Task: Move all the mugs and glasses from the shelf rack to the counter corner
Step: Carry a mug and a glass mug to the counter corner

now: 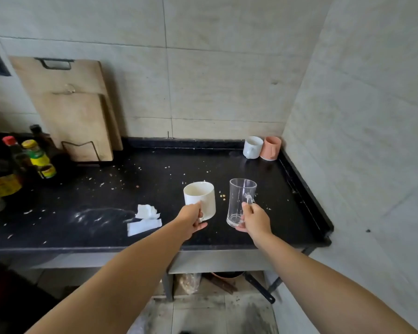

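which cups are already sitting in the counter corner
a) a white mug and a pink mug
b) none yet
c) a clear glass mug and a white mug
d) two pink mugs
a: a small white mug and a pink mug stand side by side in the back right corner of the black counter, while the larger white mug is in the left hand and the clear glass mug in the right hand.

Both arms outstretched; left hand (191, 219) and right hand (256, 219) fingers curled, gripping.

Hands over the counter (155, 189) — left (191, 219) grips white mug (200, 198), right (256, 220) glass mug (240, 201).
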Available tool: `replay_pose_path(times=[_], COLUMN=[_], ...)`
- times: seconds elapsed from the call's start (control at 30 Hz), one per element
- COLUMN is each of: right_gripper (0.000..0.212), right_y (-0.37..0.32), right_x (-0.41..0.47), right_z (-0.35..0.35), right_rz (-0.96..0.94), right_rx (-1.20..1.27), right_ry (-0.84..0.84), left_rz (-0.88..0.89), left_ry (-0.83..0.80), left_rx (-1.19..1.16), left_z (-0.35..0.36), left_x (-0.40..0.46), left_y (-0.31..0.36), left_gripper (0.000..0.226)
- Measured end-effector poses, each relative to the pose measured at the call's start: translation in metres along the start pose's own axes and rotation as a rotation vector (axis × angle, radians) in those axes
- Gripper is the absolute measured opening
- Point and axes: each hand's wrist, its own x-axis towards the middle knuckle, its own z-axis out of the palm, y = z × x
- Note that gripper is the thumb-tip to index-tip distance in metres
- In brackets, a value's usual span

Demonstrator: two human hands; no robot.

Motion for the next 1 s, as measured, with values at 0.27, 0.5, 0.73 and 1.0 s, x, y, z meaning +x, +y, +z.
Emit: replay_pose_path(times=[0.27,0.5,0.73,1.0], right_gripper=[0.028,0.028,0.029,0.018], right_y=[-0.027,-0.051,-0.066,-0.056], right_x=[0.136,0.244,0.331,0.398], right_z=[0.021,0.045,0.069,0.088], right_rz=[0.037,0.113,0.075,0.006], right_rx=[0.015,0.026,0.020,0.047], right_ry=[0.023,0.000,0.031,0.065], left_rz=[-0.021,-0.055,-0.004,0.086], left_ry=[-0.025,-0.077,-0.057,-0.010], left_rx=[0.044,0.132,0.125,0.143], left_z=[0.041,0.069,0.100,0.130], left_x=[0.117,0.210,0.285,0.346], left_y=[0.067,0.125,0.150,0.159], left_gripper=[0.017,0.016,0.035,0.042])
